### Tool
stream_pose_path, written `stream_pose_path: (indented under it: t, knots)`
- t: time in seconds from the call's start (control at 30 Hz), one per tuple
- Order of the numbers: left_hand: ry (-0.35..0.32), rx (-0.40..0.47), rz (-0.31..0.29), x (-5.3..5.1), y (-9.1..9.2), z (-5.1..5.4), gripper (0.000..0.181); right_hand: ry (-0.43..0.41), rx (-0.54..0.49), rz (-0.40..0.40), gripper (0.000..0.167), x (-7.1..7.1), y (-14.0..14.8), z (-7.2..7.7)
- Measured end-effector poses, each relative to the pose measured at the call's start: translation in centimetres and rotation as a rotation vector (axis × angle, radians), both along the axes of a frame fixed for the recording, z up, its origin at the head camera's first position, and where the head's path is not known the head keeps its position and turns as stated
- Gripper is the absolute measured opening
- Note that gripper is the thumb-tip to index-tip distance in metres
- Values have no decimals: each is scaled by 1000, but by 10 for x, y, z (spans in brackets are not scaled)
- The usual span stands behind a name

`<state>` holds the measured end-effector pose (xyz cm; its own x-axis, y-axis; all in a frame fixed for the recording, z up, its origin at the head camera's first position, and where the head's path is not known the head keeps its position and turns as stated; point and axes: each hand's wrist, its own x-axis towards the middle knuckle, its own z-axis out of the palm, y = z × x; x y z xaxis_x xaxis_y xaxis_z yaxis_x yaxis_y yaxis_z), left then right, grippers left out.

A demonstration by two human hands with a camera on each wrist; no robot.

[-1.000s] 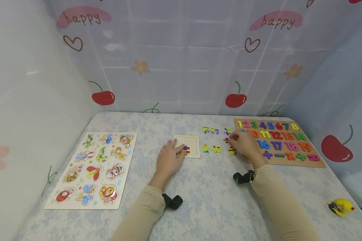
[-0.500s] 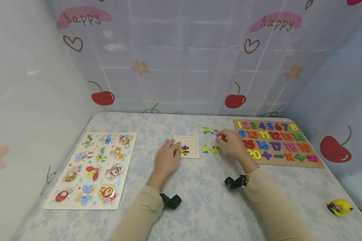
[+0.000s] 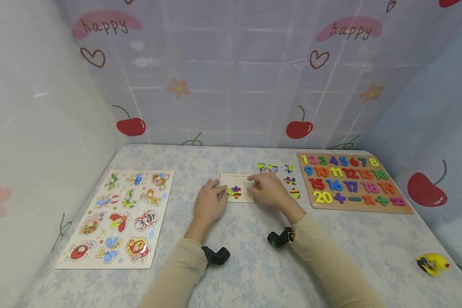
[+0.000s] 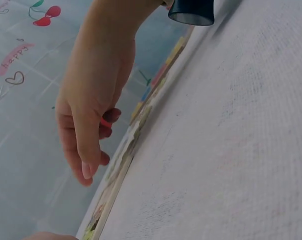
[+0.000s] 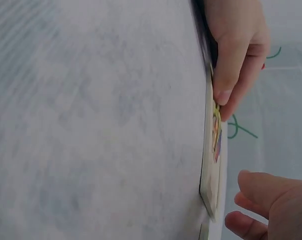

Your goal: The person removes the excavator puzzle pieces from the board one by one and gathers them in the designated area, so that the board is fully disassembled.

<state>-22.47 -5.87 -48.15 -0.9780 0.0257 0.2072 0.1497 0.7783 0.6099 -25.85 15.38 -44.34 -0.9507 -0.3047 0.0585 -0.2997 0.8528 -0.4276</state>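
A small square wooden puzzle tray (image 3: 245, 195) lies mid-table, with joined colourful jigsaw pieces (image 3: 236, 192) in its left part. My left hand (image 3: 209, 203) is at the tray's left side, its thumb and fingertips pinching a yellow-green jigsaw piece (image 3: 230, 192) beside the joined ones. The right wrist view shows my left thumb (image 5: 226, 82) low over the tray. My right hand (image 3: 271, 190) hovers at the tray's right edge, fingers loosely bent with a gap to the thumb. Nothing shows between them in the right wrist view. It covers the table just right of the tray.
Loose jigsaw pieces lie right of the tray: a pair at the back (image 3: 267, 167), and single pieces (image 3: 289, 181) in a column. A number board (image 3: 365, 205) stands further right, an insect puzzle board (image 3: 165, 205) at left. A yellow toy (image 3: 433, 263) lies near the right edge.
My right hand has moved left from the loose pieces to the tray's right edge, uncovering the right column. My left hand stays at the tray, and a yellow-green piece shows more clearly by its fingertips.
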Motion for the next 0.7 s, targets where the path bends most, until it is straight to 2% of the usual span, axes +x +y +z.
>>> stream_pose_path:
  t: [0.27, 0.43, 0.57, 0.7]
  knots:
    - [8, -13, 3, 1, 1, -1, 30, 21, 88, 85, 29, 0, -22, -3]
    - [12, -23, -4, 0, 2, -1, 31, 26, 101, 75, 24, 1, -28, -4]
    - [4, -13, -3, 0, 2, 0, 31, 14, 78, 52, 21, 1, -29, -4]
    - [-15, -8, 7, 0, 1, 0, 31, -53, -34, 9, 20, 1, -30, -3]
